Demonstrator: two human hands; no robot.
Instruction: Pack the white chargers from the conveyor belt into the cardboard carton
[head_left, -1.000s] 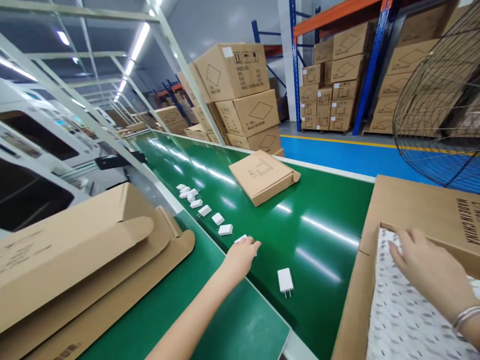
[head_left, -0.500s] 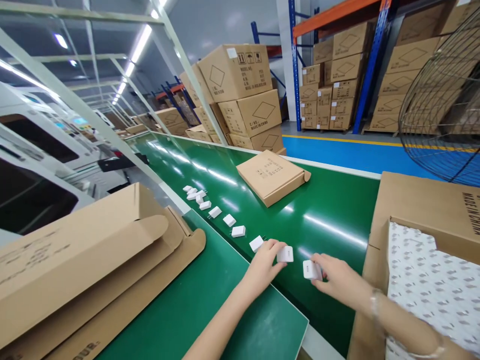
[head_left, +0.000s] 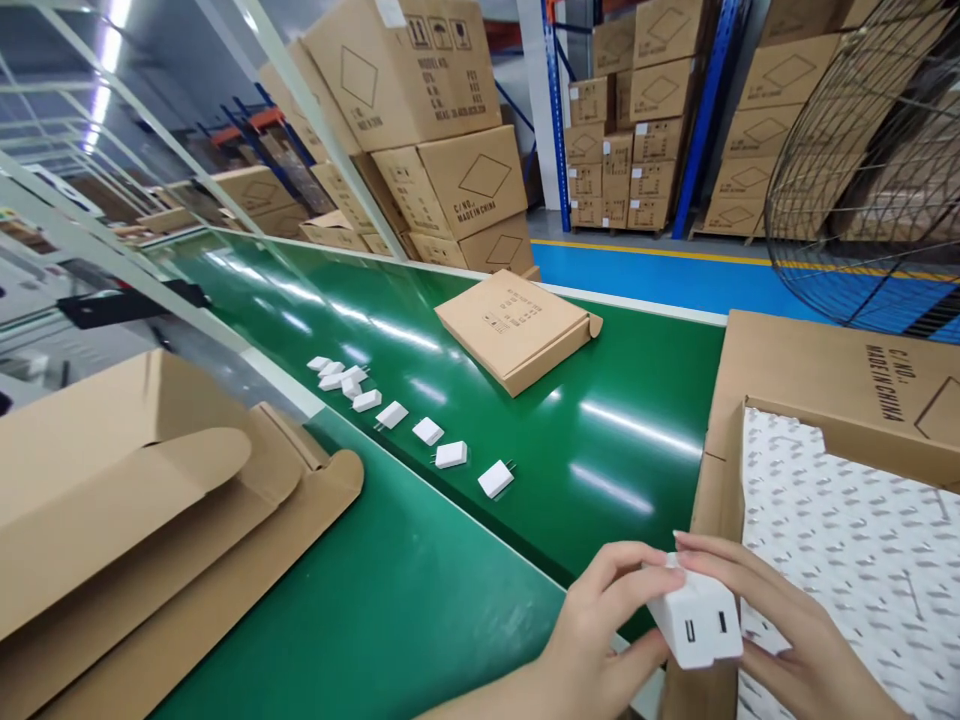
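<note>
Two white USB wall chargers are held side by side, pressed together, their port ends facing me. My left hand is closed on them from the left, thumb below and fingers on top. From the right, my right hand grips them with its fingers over the top. Which hand bears which charger cannot be fully made out. A loose charger with its prongs showing lies on the green conveyor belt, and several more trail off behind it to the left.
An open carton at the right holds rows of white chargers. A flat cardboard box lies on the belt. Folded cardboard boxes cover the left of the green side table. A wire fan stands behind the carton.
Both hands have moved right and toward me, near the open carton. The two chargers, held apart before, are now together. The view has turned slightly right.
</note>
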